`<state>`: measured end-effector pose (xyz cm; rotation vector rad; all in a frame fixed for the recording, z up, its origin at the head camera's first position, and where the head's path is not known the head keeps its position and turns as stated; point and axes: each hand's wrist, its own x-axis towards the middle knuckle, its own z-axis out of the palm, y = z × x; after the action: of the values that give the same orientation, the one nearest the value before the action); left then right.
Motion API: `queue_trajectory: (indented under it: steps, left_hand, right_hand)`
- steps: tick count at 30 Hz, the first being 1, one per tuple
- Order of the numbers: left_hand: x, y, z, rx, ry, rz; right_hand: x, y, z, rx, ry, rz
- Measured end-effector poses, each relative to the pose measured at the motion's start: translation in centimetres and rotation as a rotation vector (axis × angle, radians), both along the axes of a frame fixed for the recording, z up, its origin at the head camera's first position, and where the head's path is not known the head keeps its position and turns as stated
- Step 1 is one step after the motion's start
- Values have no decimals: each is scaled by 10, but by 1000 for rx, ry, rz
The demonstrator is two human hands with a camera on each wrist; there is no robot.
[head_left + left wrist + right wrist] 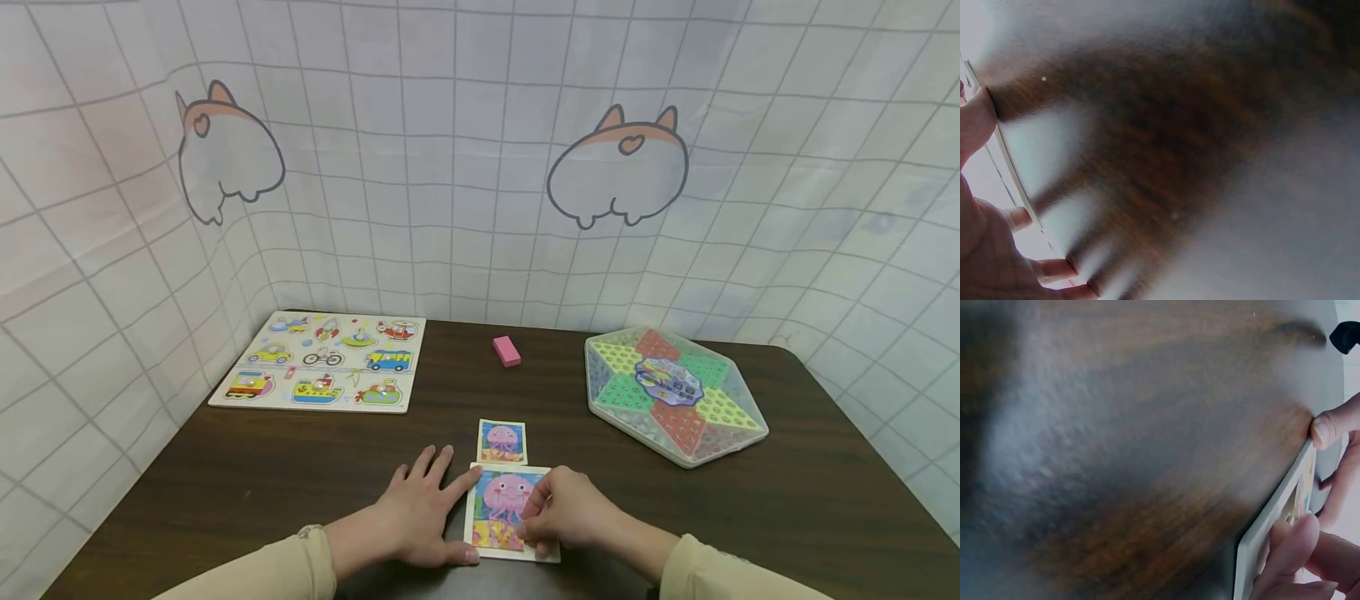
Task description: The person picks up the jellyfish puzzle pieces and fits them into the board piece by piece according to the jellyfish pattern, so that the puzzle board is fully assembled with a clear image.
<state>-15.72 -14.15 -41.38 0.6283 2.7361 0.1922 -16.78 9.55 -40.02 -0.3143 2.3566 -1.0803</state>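
A square wooden jellyfish puzzle (pixel 497 510) in a pale tray lies flat before me, its lower right part uncovered or hidden by my fingers. My left hand (pixel 422 510) is spread on the table with thumb and index fingertips on the tray's left edge; the left wrist view shows these fingers (pixel 1054 270) from below. Over the tray's right side, my right hand (pixel 567 512) pinches with bent fingers at a puzzle piece that is mostly hidden. The right wrist view has the thumb (pixel 1300 544) inside the tray rim (pixel 1272 515). Just behind is a small jellyfish picture card (pixel 502 442).
A wooden vehicle puzzle board (pixel 318 362) lies at the back left of the dark table (pixel 300 450). A pink block (pixel 506 351) sits at the back middle. To the right is a hexagonal Chinese checkers box (pixel 675 396). A gridded curtain (pixel 450 167) surrounds the table.
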Motion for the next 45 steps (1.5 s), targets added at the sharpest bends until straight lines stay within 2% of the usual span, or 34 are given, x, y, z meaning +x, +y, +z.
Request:
queue_trajectory:
  steps: [12, 18, 25, 43, 45]
  left_hand:
    - [0, 0, 0, 4, 4, -2]
    - [1, 0, -1, 11, 1, 2]
    - [1, -1, -1, 11, 3, -10]
    - [1, -1, 0, 3, 9, -6]
    - [1, -1, 0, 1, 8, -8]
  right_hand:
    - [-5, -2, 2, 59, 44, 21]
    - [-4, -1, -1, 50, 63, 49]
    - [-4, -2, -3, 46, 67, 40]
    - [-6, -6, -2, 58, 94, 65]
    - [-7, -6, 1, 71, 134, 74]
